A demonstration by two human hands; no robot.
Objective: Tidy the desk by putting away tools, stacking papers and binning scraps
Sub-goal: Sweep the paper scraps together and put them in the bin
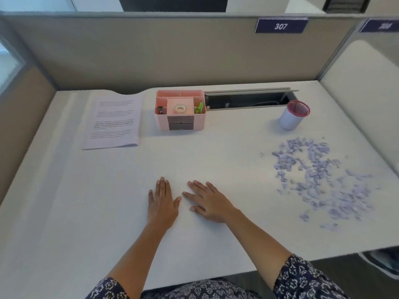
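Lilac paper scraps (pixel 317 167), small and many, are recorded in a loose drift over the right part of the white bench (pixel 86 201), well apart from both hands. The left hand (pixel 163 203) and right hand (pixel 207 203) are laid flat, palms down and fingers straight, near the front middle of the bench. Nothing is held by either.

A printed paper stack (pixel 114 121) is squared at far left. Beside it, a pink plastic desk organiser (pixel 162 121) holds a clear tape roll (pixel 180 108) in its middle compartment, a green tool (pixel 199 107) on the right and a small dark item (pixel 160 110) on the left. Their kinds cannot be made out. A white cylindrical cup with a red rim (pixel 290 119) stands upright beyond the scraps and is judged the likely bin.

Judgement: tools and papers appear dealt with; the scraps are not yet binned.

Risks noted:
- The scraps look light, so a fast sweep could scatter them or push them off the right edge, which lies near.
- An open cable trough (pixel 248 101) lies just beside the cup, and pieces swept that way could be lost into it.
- The cup's mouth is narrow, so spillage round the rim or a tipped cup is to be expected if large handfuls are dropped in.
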